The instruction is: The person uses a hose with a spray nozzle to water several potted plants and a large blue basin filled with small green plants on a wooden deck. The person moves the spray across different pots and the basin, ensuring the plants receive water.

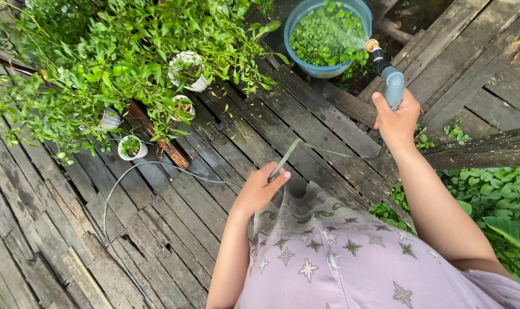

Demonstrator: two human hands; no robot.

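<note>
Closest to the camera, a lilac garment printed with pale stars [351,257] fills the lower frame, and both bare forearms reach out from it over a deck of weathered grey planks [174,212]. The left hand [260,189] is curled shut around a thin grey-green hose [286,157], pinching it between thumb and fingers just above the garment; the hose then loops away to the left across the boards and back down toward the lower edge. Further out, the right hand [396,120] is wrapped closed around the pale blue grip of a spray nozzle [386,71], thumb on top, the brass tip aimed ahead. A fine fan of water leaves that tip and lands in a blue tub [306,67] packed with small floating green leaves, just beyond the nozzle, so watering of the tub is under way and its leaves look wet. To the left, small white pots [133,147] sit under a leafy shrub [117,51]; whether their soil is damp cannot be told, and no spray reaches them now. Low green ground plants [489,189] edge the deck at right.
</note>
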